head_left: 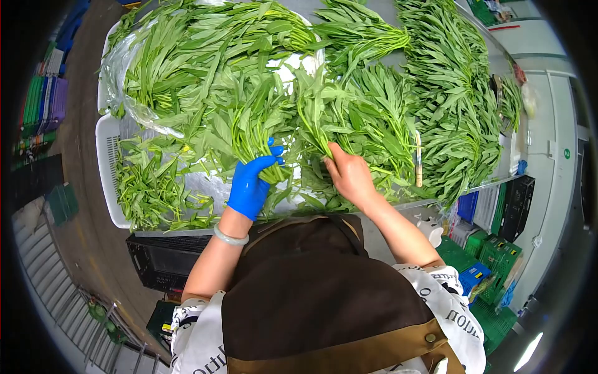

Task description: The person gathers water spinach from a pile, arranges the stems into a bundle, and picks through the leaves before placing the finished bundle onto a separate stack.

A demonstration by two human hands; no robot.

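Note:
My left hand point(249, 184), in a blue glove, is closed around the stems of a bunch of water spinach point(250, 128), its leaves pointing away from me. Bare, my right hand point(352, 177) pinches the stems of a few leafy water spinach stalks point(316, 118) just to the right of that bunch. Beyond both hands spreads a large heap of water spinach point(187, 59), partly on clear plastic sheeting point(118, 62). Another pile of the greens point(380, 106) lies by my right hand.
Long rows of water spinach point(451, 100) cover the table's right side. A knife-like tool with a light handle point(418, 174) lies near them. At the left, a white basket point(107, 168) holds loose stalks. Green crates point(498, 255) and a black crate point(165, 262) stand below the table.

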